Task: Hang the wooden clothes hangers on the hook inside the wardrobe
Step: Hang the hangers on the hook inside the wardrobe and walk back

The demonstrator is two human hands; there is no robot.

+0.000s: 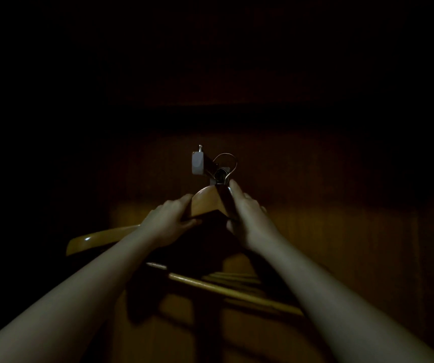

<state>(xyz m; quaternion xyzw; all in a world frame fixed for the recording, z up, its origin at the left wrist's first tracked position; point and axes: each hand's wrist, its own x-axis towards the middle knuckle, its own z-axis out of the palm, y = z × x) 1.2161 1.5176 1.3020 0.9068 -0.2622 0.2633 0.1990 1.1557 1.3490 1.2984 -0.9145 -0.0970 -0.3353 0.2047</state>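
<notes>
We extend both arms forward, left hand (174,218) and right hand (246,214) each gripping the hanger (202,203) apex just below the hook (198,163); hanger count unclear.

Both bare forearms stretch far forward, converging at the middle. The left hand (174,218) and right hand (246,213) each curl fingers round the light wooden clothes hanger (203,203) near its top.
</notes>
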